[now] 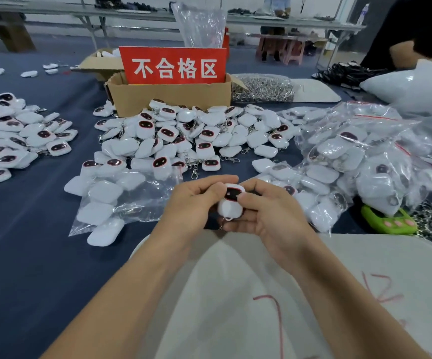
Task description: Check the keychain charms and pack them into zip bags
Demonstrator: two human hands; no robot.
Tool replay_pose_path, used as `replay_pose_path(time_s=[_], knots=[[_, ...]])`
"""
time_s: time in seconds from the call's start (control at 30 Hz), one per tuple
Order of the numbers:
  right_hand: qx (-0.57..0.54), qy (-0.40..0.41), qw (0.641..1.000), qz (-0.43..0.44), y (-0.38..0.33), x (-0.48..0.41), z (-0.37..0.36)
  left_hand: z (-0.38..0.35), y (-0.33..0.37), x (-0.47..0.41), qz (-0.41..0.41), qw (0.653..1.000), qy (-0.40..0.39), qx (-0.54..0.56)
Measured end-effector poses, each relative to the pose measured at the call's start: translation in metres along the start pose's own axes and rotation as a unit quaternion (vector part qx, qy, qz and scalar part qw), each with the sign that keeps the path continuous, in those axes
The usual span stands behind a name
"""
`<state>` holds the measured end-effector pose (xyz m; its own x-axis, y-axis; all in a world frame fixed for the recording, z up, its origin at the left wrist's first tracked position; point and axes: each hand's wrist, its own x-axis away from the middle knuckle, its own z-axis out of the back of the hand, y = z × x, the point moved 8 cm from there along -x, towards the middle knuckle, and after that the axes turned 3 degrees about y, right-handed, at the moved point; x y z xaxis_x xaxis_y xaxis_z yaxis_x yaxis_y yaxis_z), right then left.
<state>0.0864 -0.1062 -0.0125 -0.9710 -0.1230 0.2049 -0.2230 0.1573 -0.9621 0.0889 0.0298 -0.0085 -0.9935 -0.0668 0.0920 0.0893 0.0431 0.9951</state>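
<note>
Both hands hold one white keychain charm (230, 203) with a dark face panel, above the near table edge. My left hand (191, 203) grips its left side and my right hand (264, 211) its right side, thumb on the face. A small ring hangs at the charm's bottom. Behind it a big heap of loose charms (184, 136) covers the blue cloth. A clear zip bag (106, 200) with several charms lies to the left. Filled zip bags (360, 161) pile up on the right.
A cardboard box (168, 97) with a red sign stands behind the heap. More charms (15, 136) lie at far left. Metal clasps (262, 89) sit at back right, a green object (388, 221) at right, white cloth (235, 294) on my lap. Another person (416, 29) stands at top right.
</note>
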Motion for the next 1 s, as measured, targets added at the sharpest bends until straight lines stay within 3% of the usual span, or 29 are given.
replay_pose_path(time_s=[0.57, 1.0], knots=[[0.065, 0.069, 0.992, 0.084, -0.015, 0.002, 0.011, -0.008, 0.003, -0.001, -0.037, 0.997, -0.058, 0.027], [0.093, 0.037, 0.991, 0.092, -0.012, 0.002, 0.003, 0.003, 0.009, 0.002, -0.076, 0.995, 0.047, -0.038]])
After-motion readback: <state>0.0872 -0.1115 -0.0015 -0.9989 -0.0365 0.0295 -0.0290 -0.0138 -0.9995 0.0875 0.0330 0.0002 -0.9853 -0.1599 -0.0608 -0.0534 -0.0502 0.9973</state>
